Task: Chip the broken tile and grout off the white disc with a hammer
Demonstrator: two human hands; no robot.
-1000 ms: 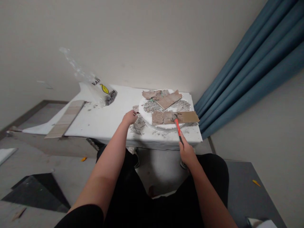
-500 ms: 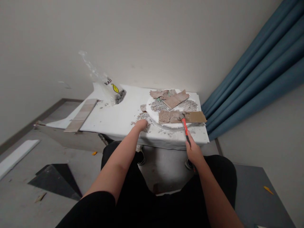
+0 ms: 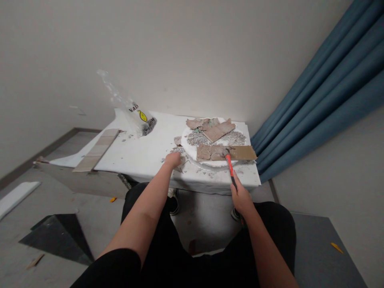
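Observation:
My right hand [image 3: 241,198] is wrapped around the black grip of a hammer [image 3: 229,166] with a red handle. The hammer's head lies at a flat board strip [image 3: 244,152], whose left part carries a rough brown crust. Beneath the strip is a round white slab [image 3: 187,149] bearing grey crumbs and broken brown pieces [image 3: 219,130]. Left of the slab, my left hand [image 3: 174,160] is closed low over small scraps [image 3: 180,149] on the white-covered table [image 3: 150,156]. Its fingertips are hidden, and I cannot make out what they hold.
A clear plastic bag [image 3: 132,116] with dark contents stands at the back left of the table. A striped plank [image 3: 97,151] lies at its left end. Dark sheets [image 3: 58,238] rest on the floor. Blue curtains [image 3: 303,88] hang at the right.
The view has shifted slightly, so everything sits a little lower and further left. My left hand has stayed by the scraps, and the hammer remains on the board strip.

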